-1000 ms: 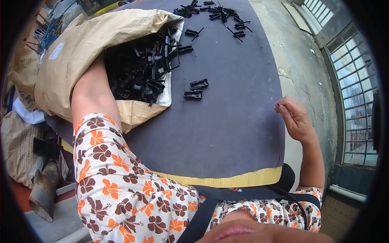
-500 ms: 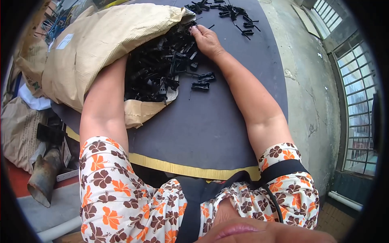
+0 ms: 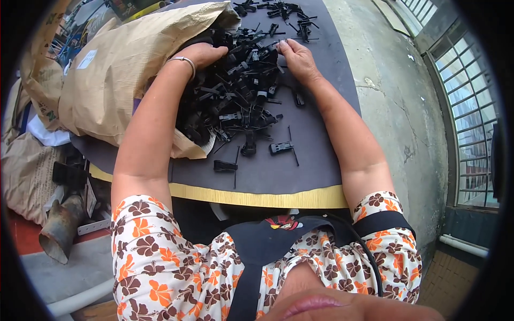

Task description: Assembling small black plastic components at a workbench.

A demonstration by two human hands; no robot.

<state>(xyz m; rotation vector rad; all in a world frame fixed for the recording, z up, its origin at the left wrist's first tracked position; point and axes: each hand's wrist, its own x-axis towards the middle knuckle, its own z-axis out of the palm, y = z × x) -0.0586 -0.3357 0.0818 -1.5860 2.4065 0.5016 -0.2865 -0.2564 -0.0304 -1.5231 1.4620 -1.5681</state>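
A large brown paper sack (image 3: 115, 80) lies on its side, its mouth toward the right. Out of it spreads a heap of small black plastic parts (image 3: 249, 88) with thin stems, shaped like clips or latches. My left hand (image 3: 202, 54), a bracelet at its wrist, is at the sack's mouth over the parts; its lower fingers are hidden. At the heap's right edge my right hand (image 3: 299, 61) has thumb and forefinger pinched together. What they grip among the black parts cannot be made out.
Loose black parts (image 3: 281, 147) lie on the dark tabletop (image 3: 310, 166) near its yellow front edge, and more (image 3: 284, 9) at the back. Left of the table are another paper sack (image 3: 27, 171) and a rusty metal pipe (image 3: 61, 227). A barred window (image 3: 471, 117) stands right.
My left hand has come out from inside the sack. More black parts have spilled toward the front edge and right. My right hand has left the sack's rim and moved right and nearer.
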